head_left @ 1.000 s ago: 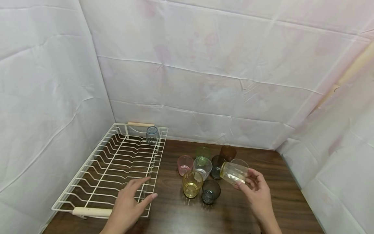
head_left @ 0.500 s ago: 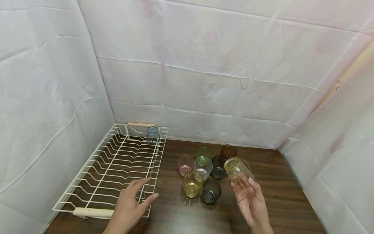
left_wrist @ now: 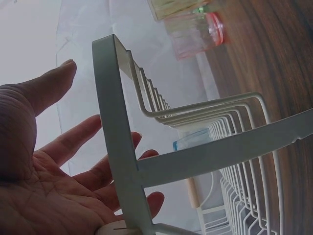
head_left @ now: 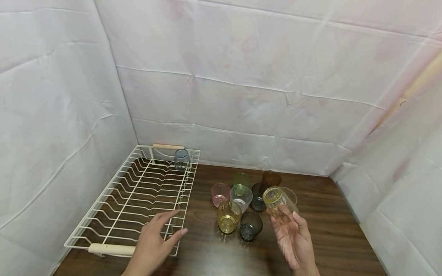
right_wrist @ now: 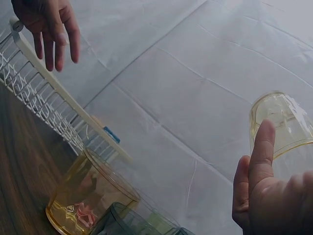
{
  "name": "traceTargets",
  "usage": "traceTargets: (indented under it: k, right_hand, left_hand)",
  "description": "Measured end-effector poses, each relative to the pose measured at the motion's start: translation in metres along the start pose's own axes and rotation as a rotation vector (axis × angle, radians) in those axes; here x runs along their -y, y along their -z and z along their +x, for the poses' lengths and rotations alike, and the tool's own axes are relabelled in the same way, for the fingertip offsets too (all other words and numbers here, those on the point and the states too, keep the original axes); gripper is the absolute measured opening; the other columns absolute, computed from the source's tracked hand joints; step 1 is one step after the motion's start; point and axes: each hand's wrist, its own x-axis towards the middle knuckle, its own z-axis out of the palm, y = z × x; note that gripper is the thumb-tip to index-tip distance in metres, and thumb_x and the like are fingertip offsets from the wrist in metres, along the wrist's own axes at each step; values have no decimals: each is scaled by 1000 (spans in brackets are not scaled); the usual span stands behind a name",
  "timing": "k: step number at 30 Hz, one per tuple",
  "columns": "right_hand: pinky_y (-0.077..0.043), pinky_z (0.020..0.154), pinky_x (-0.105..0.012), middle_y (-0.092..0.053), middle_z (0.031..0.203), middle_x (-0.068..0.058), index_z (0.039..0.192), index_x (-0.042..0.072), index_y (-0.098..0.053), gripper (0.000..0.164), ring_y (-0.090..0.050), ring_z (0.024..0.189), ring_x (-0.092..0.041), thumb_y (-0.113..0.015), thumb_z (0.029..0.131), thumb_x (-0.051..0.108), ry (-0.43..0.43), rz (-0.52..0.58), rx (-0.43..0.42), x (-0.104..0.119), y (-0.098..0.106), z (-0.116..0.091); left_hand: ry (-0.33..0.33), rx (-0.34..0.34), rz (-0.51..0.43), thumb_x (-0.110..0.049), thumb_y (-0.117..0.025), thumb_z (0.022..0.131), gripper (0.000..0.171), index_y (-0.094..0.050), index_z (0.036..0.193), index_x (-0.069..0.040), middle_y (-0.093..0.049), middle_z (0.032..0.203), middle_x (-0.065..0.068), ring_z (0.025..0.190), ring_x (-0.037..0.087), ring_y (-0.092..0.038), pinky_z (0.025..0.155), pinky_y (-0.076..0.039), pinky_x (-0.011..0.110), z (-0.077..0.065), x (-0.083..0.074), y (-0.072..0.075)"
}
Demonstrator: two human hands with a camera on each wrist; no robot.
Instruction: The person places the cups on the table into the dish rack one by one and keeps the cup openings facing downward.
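Observation:
My right hand (head_left: 294, 241) grips a pale yellow drinking glass (head_left: 273, 195) above the table, its thick base tilted up and its mouth down toward the palm. In the right wrist view, a finger lies along the side of that glass (right_wrist: 288, 117). Over the near right corner of the white wire dish rack (head_left: 121, 207) hovers my left hand (head_left: 153, 239), fingers spread and holding nothing. The left wrist view shows its fingers (left_wrist: 73, 142) partly behind the rack's end frame. A blue glass (head_left: 182, 160) stands upside down in the rack's far right corner.
Several glasses stand grouped on the wooden table (head_left: 207, 264): pink (head_left: 220, 194), yellow (head_left: 228, 218), clear (head_left: 241, 197), green (head_left: 241, 179), brown (head_left: 271, 178), dark grey (head_left: 251, 226) and others. White cloth walls (head_left: 224, 96) enclose the back and sides.
My right hand has turned palm up, swinging the pale yellow glass from lying sideways to base up. My left hand stays over the rack's corner.

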Motion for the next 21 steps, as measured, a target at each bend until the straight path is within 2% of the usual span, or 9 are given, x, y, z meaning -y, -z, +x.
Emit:
traceTargets:
  k: [3, 7, 12, 16, 21]
  right_hand:
    - [-47, 124, -31, -57, 151, -20, 145, -3, -52, 53, -56, 145, -34, -17, 117, 26, -14, 15, 20, -1, -2, 0]
    - [-48, 122, -30, -58, 149, -19, 144, -1, -53, 50, -58, 144, -33, -19, 117, 24, -25, 1, 3, -3, -5, -1]
    - [-50, 121, -29, -59, 150, -16, 146, 0, -53, 49, -59, 142, -30, -20, 117, 23, -34, -29, -8, -6, -9, -2]
    - [-49, 121, -31, -59, 152, -16, 147, 0, -53, 52, -57, 144, -31, -18, 117, 23, -48, -14, 34, -11, -10, -1]
    - [-48, 123, -33, -59, 155, -14, 149, 0, -52, 52, -55, 147, -32, -16, 117, 21, -55, 5, 97, -17, -12, -2]
  left_hand:
    - [-2, 1, 0, -38, -90, 84, 55, -74, 134, -20, -75, 126, 8, 119, 34, -72, 98, -52, 62, 0, -2, 0]
    - [6, 14, -5, -40, -90, 84, 56, -74, 134, -20, -75, 126, 8, 119, 35, -72, 99, -51, 63, 1, -5, 2]
    - [-24, 4, -44, -38, -91, 84, 55, -73, 133, -21, -75, 125, 6, 118, 34, -72, 99, -51, 64, 4, -12, 0]
    - [-54, -1, -75, -36, -92, 83, 56, -73, 134, -22, -75, 127, 4, 120, 33, -72, 100, -52, 62, 8, -23, -2]
    - [-91, 44, -123, -38, -90, 84, 57, -70, 137, -29, -72, 134, -3, 124, 31, -69, 103, -53, 60, 15, -44, -3]
